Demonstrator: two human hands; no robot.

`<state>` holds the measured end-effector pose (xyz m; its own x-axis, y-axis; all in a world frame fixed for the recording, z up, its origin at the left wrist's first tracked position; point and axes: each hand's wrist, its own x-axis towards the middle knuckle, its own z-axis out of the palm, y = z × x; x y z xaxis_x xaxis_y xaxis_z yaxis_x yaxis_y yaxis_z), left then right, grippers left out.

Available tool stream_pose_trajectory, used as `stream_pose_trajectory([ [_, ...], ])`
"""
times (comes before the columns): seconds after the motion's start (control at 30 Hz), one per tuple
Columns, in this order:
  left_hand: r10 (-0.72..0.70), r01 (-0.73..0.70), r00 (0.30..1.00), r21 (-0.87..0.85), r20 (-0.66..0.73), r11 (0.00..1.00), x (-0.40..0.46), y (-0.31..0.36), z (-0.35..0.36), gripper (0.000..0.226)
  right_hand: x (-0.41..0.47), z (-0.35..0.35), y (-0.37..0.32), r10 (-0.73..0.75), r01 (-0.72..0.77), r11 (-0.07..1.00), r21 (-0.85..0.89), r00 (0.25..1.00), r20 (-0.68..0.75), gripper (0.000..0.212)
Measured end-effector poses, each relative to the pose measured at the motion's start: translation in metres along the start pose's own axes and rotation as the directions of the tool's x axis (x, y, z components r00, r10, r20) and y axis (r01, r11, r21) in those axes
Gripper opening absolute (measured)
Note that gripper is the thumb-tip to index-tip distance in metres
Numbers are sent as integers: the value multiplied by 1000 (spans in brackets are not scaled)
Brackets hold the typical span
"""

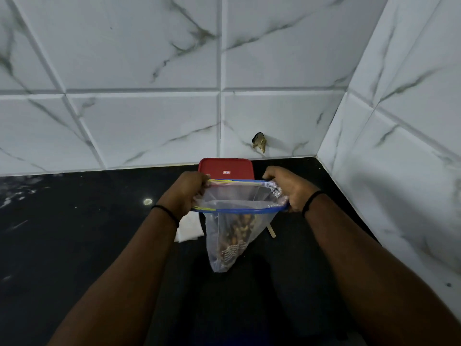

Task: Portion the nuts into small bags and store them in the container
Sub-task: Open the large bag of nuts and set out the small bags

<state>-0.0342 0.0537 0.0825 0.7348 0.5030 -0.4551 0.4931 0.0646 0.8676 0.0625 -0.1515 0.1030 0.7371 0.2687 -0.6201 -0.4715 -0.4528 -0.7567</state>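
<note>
A clear zip bag [229, 236] with a blue and yellow zip strip hangs above the black counter, its mouth pulled wide. Brown nuts [239, 226] lie inside it. My left hand [188, 193] grips the left end of the bag's mouth. My right hand [287, 188] grips the right end, fingers curled over the rim. Behind the bag stands a container with a red lid [225, 167], against the wall; its body is hidden.
The black counter [74, 221] runs to a white marble-tiled wall behind and on the right. Small white bags [189, 228] lie under my left wrist. A pale wooden stick [271, 231] pokes out right of the bag. A chipped hole [259, 142] marks the wall.
</note>
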Motion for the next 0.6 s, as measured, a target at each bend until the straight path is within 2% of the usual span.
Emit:
stream_pose_trajectory([
  [0.03,-63,70,996,-96,70,993,3,1,-2,39,2,-2,3,26,-26,1000,-17,1000,17,34],
  [0.13,-78,123,977,-226,198,966,23,5,-6,29,6,-10,12,73,-77,996,52,995,64,31],
  [0.2,3,78,977,-367,214,927,22,12,-2,20,3,-14,18,83,-86,996,25,994,77,29],
  [0.23,88,-9,978,-385,189,923,19,17,2,18,4,-15,20,73,-72,997,-10,995,61,30],
  [0.33,317,-296,946,-220,66,930,14,19,13,19,3,-18,22,-34,10,944,-329,997,-68,29],
  [0.4,351,-350,932,28,-87,936,14,11,16,37,3,-19,18,-177,71,816,-573,975,-132,28],
  [0.47,386,-291,877,321,-287,901,12,1,15,62,0,-16,10,-354,146,722,-676,918,-179,34],
  [0.5,382,-238,856,391,-349,889,9,-4,15,72,-4,-13,6,-436,216,712,-668,882,-180,38],
  [0.6,247,-95,894,379,-374,920,-8,-11,12,76,-17,2,-7,-625,385,612,-691,770,-125,51],
])
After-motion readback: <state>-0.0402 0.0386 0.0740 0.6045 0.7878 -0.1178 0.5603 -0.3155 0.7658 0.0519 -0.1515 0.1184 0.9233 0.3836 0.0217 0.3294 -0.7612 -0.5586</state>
